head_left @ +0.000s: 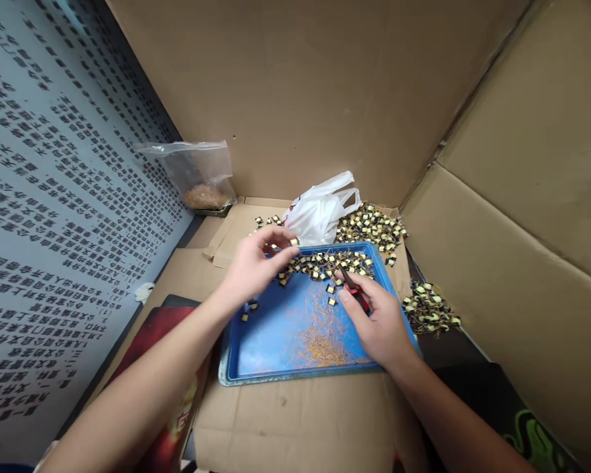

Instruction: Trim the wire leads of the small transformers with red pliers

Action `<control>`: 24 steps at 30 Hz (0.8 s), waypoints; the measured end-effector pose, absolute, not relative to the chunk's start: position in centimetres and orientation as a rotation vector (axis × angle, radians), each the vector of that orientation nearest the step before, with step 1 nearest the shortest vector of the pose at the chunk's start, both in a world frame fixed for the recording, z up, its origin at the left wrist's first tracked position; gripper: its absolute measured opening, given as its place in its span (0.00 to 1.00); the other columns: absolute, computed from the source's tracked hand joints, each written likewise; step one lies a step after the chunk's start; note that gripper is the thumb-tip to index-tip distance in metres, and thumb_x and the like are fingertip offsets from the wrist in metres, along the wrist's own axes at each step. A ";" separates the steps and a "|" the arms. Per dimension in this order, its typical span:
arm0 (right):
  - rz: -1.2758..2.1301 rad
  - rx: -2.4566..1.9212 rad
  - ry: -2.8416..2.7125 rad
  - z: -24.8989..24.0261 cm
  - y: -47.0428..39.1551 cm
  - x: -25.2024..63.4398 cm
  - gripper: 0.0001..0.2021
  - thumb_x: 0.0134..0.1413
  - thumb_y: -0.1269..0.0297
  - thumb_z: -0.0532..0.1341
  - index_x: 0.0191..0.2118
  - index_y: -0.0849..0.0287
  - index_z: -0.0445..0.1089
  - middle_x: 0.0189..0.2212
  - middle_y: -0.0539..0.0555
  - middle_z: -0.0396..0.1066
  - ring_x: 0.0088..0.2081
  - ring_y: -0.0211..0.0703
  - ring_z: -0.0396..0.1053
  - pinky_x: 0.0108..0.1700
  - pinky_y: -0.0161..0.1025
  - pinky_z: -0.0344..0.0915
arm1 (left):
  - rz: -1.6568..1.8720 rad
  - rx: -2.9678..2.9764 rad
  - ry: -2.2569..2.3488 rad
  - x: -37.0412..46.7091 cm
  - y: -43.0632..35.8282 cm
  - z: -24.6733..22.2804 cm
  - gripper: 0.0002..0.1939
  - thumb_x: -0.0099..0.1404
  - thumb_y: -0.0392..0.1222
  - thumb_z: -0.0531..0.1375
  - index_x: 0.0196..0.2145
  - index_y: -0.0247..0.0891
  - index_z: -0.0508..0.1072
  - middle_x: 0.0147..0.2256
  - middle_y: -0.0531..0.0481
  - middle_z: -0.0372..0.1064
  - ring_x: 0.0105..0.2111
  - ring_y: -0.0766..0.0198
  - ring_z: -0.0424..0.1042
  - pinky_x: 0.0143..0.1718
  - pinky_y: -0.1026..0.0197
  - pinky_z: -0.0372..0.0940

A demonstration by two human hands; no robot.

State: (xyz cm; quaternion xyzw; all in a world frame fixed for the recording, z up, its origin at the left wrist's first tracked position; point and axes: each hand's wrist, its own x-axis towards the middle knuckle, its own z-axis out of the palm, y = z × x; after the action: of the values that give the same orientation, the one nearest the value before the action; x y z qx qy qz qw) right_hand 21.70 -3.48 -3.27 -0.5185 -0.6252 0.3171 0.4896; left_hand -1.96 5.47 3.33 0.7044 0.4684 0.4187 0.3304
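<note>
My left hand (261, 259) is over the back left of a blue tray (261, 376), thumb and fingers pinched on a small yellow-and-black coil (294, 242). Red-handled wire cutters (355, 295) are gripped in my right hand (379, 318), above the tray's right side, their dark jaws pointing up and left. A band of similar coils (318, 266) with copper wire leads lies along the tray's back edge. Single coils rest near its left side and by the cutters. Copper wire clippings (325, 345) are strewn over the tray's middle and front.
Behind the tray lie a white plastic bag (318, 213) and a large heap of coils (374, 226) on cardboard. Another pile of coils (429, 309) sits to the right. A clear bag (207, 190) with copper-coloured contents stands back left. Cardboard walls (300, 98) enclose the back and right.
</note>
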 end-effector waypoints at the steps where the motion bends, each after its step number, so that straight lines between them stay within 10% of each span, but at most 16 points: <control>1: 0.776 -1.250 -1.499 -3.3 -3.4 21.7 0.17 0.70 0.56 0.62 0.57 0.57 0.75 0.53 0.62 0.79 0.54 0.54 0.78 0.58 0.52 0.74 | 1.059 1.908 1.337 -2.6 6.6 3.7 0.14 0.66 0.46 0.69 0.46 0.37 0.80 0.40 0.44 0.80 0.39 0.57 0.76 0.42 0.57 0.68; 7: 0.856 -1.213 -1.346 -3.6 -3.0 21.9 0.18 0.70 0.53 0.62 0.58 0.57 0.74 0.52 0.60 0.79 0.50 0.51 0.78 0.54 0.48 0.75 | 0.933 2.462 1.530 -3.3 8.8 4.2 0.18 0.68 0.46 0.66 0.52 0.35 0.76 0.59 0.35 0.70 0.61 0.42 0.67 0.64 0.41 0.59; 15: 0.866 -1.144 -1.202 -1.9 -1.9 21.5 0.20 0.68 0.51 0.63 0.59 0.55 0.73 0.53 0.60 0.78 0.49 0.52 0.77 0.51 0.50 0.75 | 0.293 2.808 1.283 1.7 3.9 1.4 0.10 0.72 0.42 0.62 0.47 0.36 0.78 0.50 0.37 0.71 0.51 0.46 0.67 0.54 0.45 0.65; 24: 0.787 -1.006 -1.399 2.9 1.4 22.8 0.17 0.66 0.56 0.64 0.56 0.56 0.74 0.45 0.56 0.77 0.42 0.47 0.73 0.46 0.46 0.71 | 0.518 2.593 1.192 1.0 3.8 2.9 0.12 0.77 0.43 0.57 0.43 0.35 0.77 0.45 0.40 0.76 0.46 0.51 0.71 0.54 0.47 0.63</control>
State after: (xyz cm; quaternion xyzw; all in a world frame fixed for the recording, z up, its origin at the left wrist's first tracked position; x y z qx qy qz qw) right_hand 22.78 1.38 2.89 -0.4311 -0.5996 0.3374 0.5838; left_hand 0.98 3.84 2.85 0.8875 0.4079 0.1772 0.1204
